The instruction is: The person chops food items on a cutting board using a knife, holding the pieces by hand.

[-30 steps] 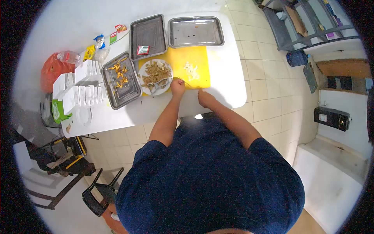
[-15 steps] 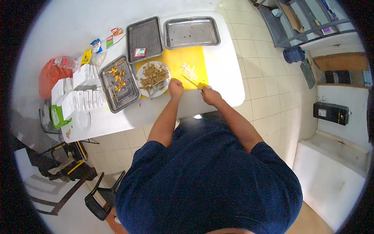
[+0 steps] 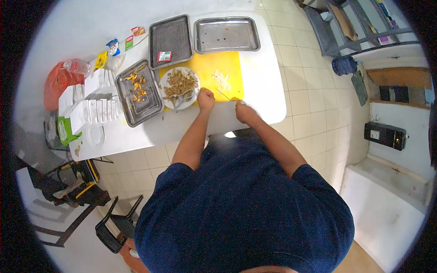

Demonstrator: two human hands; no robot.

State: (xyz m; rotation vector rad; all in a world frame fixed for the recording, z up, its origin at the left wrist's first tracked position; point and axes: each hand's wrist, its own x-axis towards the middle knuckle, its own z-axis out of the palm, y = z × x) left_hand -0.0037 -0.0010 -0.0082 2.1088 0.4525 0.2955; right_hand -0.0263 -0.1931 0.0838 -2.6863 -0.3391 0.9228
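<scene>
My right hand (image 3: 246,112) is closed around a knife (image 3: 222,93), its thin blade angled up and left over the near edge of the yellow cutting board (image 3: 234,68). Beyond the blade, a small pile of pale chopped pieces (image 3: 221,80) lies on the board. My left hand (image 3: 206,98) is curled into a fist at the board's near edge, beside the white plate (image 3: 196,81). Whatever its fingers may hold is hidden. Brown chopped food (image 3: 178,83) heaps on that plate, along with a spoon (image 3: 185,96).
Left of the plate stands a metal tray (image 3: 129,110) with orange strips. Two more trays, a dark one (image 3: 170,38) with a small packet and a shiny one (image 3: 225,38), sit at the back. White boxes (image 3: 86,113) and a red bag (image 3: 57,86) crowd the table's left end.
My view has shifted slightly, moving the trays and board up a little in the picture. My right hand has drawn back slightly with the knife; my left hand stays closed by the plate.
</scene>
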